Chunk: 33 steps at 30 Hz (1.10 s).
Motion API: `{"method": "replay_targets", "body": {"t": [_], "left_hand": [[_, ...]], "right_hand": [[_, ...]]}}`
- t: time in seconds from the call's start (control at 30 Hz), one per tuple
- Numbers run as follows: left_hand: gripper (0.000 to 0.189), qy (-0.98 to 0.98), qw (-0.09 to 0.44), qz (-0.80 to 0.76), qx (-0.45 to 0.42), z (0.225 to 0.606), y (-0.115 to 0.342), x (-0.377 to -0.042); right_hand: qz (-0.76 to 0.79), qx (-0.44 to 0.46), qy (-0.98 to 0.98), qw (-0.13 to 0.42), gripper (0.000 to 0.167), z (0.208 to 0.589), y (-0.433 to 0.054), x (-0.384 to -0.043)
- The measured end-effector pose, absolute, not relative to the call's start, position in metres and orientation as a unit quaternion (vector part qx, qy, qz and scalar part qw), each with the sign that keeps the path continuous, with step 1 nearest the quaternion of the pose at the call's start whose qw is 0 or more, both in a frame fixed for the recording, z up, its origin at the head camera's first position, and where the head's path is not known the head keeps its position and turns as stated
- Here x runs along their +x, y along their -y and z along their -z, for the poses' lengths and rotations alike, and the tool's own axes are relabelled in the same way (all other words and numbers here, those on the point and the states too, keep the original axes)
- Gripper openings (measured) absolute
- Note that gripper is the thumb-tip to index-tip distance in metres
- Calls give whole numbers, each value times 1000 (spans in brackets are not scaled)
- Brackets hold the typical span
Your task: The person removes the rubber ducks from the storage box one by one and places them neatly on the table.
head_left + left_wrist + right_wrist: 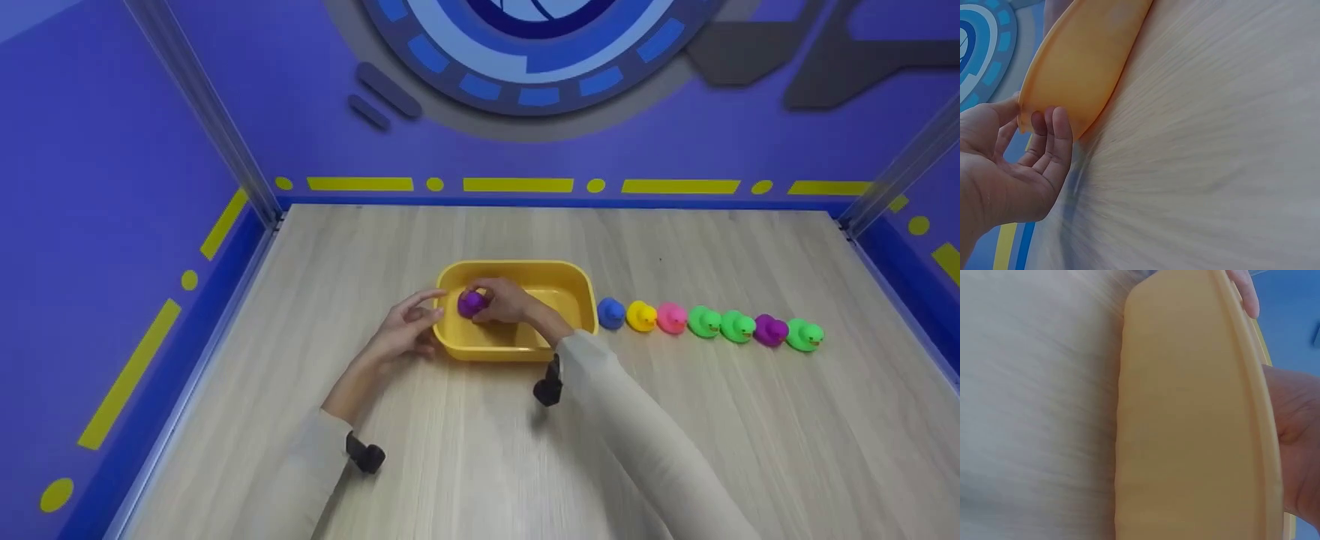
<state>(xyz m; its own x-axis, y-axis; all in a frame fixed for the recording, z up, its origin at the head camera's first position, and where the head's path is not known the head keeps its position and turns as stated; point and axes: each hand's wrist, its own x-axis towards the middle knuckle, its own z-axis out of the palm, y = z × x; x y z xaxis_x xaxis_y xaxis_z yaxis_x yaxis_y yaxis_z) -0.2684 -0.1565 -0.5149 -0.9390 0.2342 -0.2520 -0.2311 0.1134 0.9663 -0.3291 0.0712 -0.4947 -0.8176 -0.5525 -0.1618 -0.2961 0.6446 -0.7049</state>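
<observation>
A yellow plastic tub stands on the table. Inside it, near its left end, my right hand pinches a purple rubber duck. In the right wrist view the tub's outer wall hides that duck and most of my right hand. At the left end of the tub is my left hand, its fingers loosely bent and its fingertips at the rim. The left wrist view has my left hand beside the outer wall, thumb and fingers apart.
Right of the tub runs a row of rubber ducks: a blue duck nearest, then a yellow duck, a pink duck, several green ones and a purple duck. Blue panels wall the wooden table at back and sides.
</observation>
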Motion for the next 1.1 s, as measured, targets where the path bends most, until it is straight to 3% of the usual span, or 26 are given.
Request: {"method": "replay_targets", "body": {"t": [0.7,1.1], "left_hand": [[48,-715,180,-676,-9,517,156,-270],[47,-707,178,-685,-2,516,156,-268]], "right_hand": [[319,-252,-901,152,36,488,-89,-327],[436,-234,-854,159,35,482,-102,-323]]}}
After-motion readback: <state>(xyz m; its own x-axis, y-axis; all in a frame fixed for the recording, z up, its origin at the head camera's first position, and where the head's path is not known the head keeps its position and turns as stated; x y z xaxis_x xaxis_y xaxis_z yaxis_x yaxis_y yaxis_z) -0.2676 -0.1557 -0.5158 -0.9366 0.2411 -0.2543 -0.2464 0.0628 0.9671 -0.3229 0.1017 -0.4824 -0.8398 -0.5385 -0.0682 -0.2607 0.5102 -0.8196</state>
